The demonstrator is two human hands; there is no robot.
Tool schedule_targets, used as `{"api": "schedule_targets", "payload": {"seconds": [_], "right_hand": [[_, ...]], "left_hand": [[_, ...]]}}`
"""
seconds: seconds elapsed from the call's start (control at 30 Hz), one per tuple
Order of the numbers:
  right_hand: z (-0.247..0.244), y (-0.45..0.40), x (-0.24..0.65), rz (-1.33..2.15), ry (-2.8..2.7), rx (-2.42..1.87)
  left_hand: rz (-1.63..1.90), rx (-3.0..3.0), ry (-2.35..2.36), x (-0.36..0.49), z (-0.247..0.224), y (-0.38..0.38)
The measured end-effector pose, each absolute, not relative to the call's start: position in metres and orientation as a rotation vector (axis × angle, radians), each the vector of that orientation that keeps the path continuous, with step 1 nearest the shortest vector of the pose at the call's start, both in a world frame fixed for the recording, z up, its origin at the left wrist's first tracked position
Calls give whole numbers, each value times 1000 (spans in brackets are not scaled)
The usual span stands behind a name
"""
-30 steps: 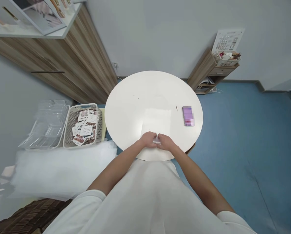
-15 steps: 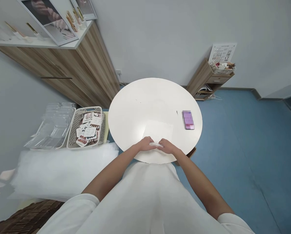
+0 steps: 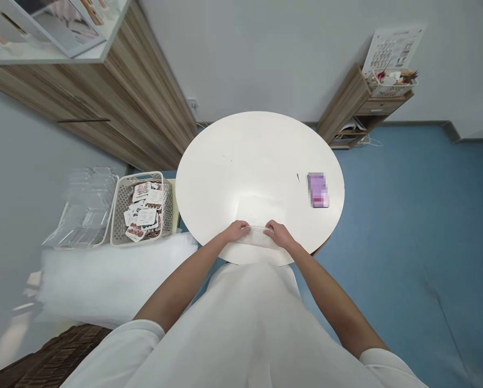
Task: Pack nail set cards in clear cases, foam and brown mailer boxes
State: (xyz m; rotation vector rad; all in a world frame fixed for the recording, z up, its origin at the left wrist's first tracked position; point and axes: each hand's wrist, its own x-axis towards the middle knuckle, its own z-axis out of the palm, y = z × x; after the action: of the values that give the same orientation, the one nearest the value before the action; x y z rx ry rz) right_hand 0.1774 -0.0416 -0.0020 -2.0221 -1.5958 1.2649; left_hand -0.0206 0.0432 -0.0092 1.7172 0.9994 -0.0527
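A thin, translucent white sheet (image 3: 261, 207), which looks like packing foam or film, lies flat near the front edge of the round white table (image 3: 225, 178). Its near part is folded over into a flat strip. My left hand (image 3: 237, 230) grips the left end of the fold, fingers curled with the thumb on the inner side. At the right end, my right hand (image 3: 278, 233) pinches the same fold. The strip between the hands shows no visible object inside it.
On the table's right lies a pixelated purple phone-like item (image 3: 318, 189). At left stand a white basket (image 3: 167, 207) of printed cards, clear plastic trays (image 3: 90, 207) and a stack of white sheets (image 3: 116, 275). A wood-grain cabinet (image 3: 144, 97) and small shelf unit (image 3: 342, 108) line the wall.
My hands have moved slightly apart. The near part of the sheet, a narrow raised roll before, now lies as a wider flat fold. The whole view has shifted a little.
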Motion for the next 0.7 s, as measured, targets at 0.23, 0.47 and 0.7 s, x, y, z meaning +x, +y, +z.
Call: {"api": "schedule_targets", "payload": {"seconds": [0.23,0.47,0.7], "right_hand": [[-11,-52,180,1074,-1574,-2124],[-24,-74,208,919,-1476,-2120],[-7,-90,205,605,-1484,-2217]], "left_hand": [[-184,1809,1082,-16,-6,45],[-375,2045,1148,-33,4,52],[-52,2424,1157,-35,19,46]]}}
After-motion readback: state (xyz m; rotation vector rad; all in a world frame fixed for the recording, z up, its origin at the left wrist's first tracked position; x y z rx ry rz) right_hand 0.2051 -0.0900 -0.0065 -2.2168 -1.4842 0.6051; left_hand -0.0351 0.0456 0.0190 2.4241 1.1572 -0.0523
